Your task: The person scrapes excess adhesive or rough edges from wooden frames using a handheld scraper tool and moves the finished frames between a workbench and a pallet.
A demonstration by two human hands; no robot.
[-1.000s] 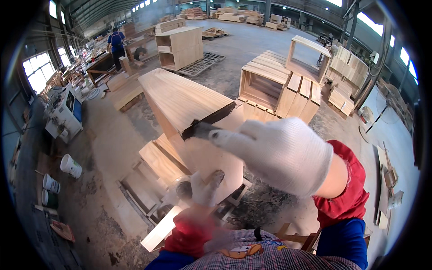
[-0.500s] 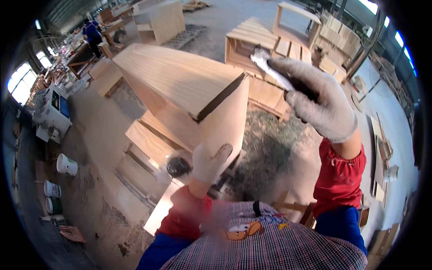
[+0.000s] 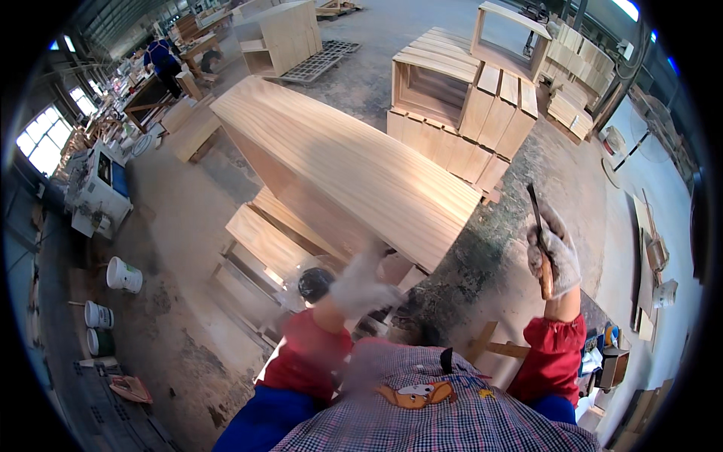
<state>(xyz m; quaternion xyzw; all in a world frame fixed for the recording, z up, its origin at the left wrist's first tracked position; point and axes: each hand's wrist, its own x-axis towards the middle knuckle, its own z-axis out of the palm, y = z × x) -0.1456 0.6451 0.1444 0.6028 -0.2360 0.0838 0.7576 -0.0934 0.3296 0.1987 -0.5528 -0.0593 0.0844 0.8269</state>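
A long pale wooden box (image 3: pixel 346 166) stands tilted in front of me, its broad grained side turned upward. At its near lower edge is my left hand (image 3: pixel 363 290), in a whitish work glove. That hand is smeared by motion; whether it touches the box I cannot tell. To the right of the box, apart from it, my gloved right hand (image 3: pixel 559 252) is closed around the wooden handle of a chisel (image 3: pixel 545 275). The chisel's narrow dark blade points up and away from me. A dark round object (image 3: pixel 315 285) sits just left of my left hand.
Pale boards (image 3: pixel 271 239) lie beneath the box. Beyond it stand stacked wooden drawers (image 3: pixel 459 98) and a cabinet (image 3: pixel 282 38) by a grey pallet (image 3: pixel 320 62). White buckets (image 3: pixel 123 276) line the left side. A person (image 3: pixel 161 60) in blue stands by a far bench.
The box has turned, its near end swinging right and toward me, its top now broader in view. My right hand has come down and back with the tool; my left hand has shifted slightly right.
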